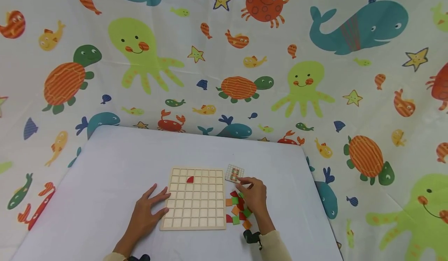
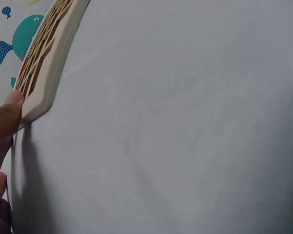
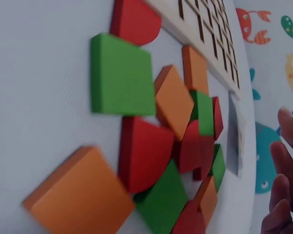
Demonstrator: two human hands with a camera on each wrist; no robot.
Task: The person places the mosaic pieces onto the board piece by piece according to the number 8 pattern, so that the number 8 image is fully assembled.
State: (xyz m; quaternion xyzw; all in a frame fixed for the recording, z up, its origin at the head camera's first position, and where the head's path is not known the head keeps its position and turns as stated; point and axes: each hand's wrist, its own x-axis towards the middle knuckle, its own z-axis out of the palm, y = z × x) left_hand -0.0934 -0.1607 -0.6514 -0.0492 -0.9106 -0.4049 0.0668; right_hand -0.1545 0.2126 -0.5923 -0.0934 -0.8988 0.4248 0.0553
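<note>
Left grip (image 1: pixel 147 210) lies flat, steadying the wooden grid board (image 1: pixel 196 198); right grip (image 1: pixel 254 195) hovers loosely curled, holding nothing, over the tile pile (image 1: pixel 238 211) near the pattern card (image 1: pixel 234 173). We risk scattering tiles or nudging the card.

Child's play corner; sea-animal curtain (image 1: pixel 301 82); white table (image 1: pixel 105 175) with wooden puzzle board (image 1: pixel 196 200)

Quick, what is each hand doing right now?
Left hand: open, fingers spread flat, touching the board at its left edge.
Right hand: over the tiles, fingertips by the card; grip cannot be told.
</note>
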